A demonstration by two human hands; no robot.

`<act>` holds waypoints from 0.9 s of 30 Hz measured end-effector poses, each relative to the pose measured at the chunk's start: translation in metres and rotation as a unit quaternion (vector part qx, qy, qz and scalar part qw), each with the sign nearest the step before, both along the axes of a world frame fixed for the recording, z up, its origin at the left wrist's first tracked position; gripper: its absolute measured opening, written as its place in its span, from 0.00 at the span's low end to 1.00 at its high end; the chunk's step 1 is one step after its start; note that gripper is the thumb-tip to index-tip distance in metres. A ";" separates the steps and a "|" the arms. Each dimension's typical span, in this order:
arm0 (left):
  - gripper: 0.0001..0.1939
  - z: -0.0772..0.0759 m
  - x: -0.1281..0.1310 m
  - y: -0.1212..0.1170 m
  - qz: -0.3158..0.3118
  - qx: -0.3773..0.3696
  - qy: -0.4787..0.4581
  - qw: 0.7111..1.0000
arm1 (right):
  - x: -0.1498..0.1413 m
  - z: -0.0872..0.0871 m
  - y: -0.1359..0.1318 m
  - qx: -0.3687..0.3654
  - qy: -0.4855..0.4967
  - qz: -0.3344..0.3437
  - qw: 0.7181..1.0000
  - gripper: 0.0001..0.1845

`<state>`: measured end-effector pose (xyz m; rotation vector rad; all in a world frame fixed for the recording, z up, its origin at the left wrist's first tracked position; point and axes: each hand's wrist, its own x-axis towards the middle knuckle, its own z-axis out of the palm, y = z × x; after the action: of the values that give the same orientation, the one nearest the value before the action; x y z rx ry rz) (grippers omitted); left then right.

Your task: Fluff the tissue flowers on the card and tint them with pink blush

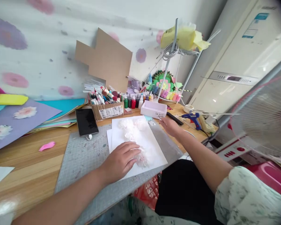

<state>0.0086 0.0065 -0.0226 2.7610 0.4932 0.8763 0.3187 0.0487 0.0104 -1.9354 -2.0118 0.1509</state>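
White paper sheets (154, 156) lie on a grey cutting mat (79, 162). Fluffy white and pale pink flowers (130, 129) rest on the top sheet. My left hand (121, 161) lies palm down on the paper, fingers stretched out and loosely curved at the edge of the lowest fluffy flower (142, 160). Over the mat's right edge, my right hand (170, 125) reaches toward the front corner of a pale pink box (153, 110). Its fingertips are drawn together, and what they hold, if anything, is too small to make out.
A black phone (86, 122) lies left of the paper. Behind stand a cardboard box of pens and brushes (107, 111) and several paint bottles (133, 102). A blue glue gun (193, 119) sits to the right, near a fan (264, 90). Coloured paper (44, 117) is stacked left.
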 end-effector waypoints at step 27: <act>0.12 0.004 -0.010 0.015 0.036 -0.105 -0.123 0.986 | -0.141 0.019 0.177 -0.065 -0.157 0.113 0.979 0.18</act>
<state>-0.0011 0.0219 -0.0190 2.4180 0.6029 1.0953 0.1773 0.2254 0.0294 -1.8982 -2.4863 0.0340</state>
